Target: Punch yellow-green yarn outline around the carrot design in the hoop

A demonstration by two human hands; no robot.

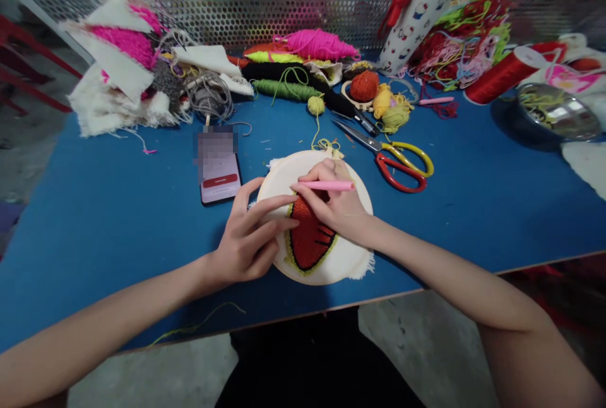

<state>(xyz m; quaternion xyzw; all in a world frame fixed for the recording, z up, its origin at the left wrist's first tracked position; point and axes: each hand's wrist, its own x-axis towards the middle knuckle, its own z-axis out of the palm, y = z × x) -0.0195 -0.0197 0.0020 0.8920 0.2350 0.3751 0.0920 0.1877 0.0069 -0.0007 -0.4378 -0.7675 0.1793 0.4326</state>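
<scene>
A round embroidery hoop with white cloth lies near the table's front edge. Its cloth carries a red yarn shape with a black outline, black stripes and a yellow-green border. Pinched in my right hand is a slim pink punch needle, held almost level above the upper part of the design. The fingers hide its tip. My left hand is spread at the hoop's left side, two fingertips resting at the design's left edge. Beyond the hoop, a small yellow yarn ball trails a strand toward it.
Scissors with red and yellow handles lie right of the hoop, and a phone lies left. Along the back are cloth scraps, a pink yarn skein, a patterned bottle, a red thread spool and a metal bowl.
</scene>
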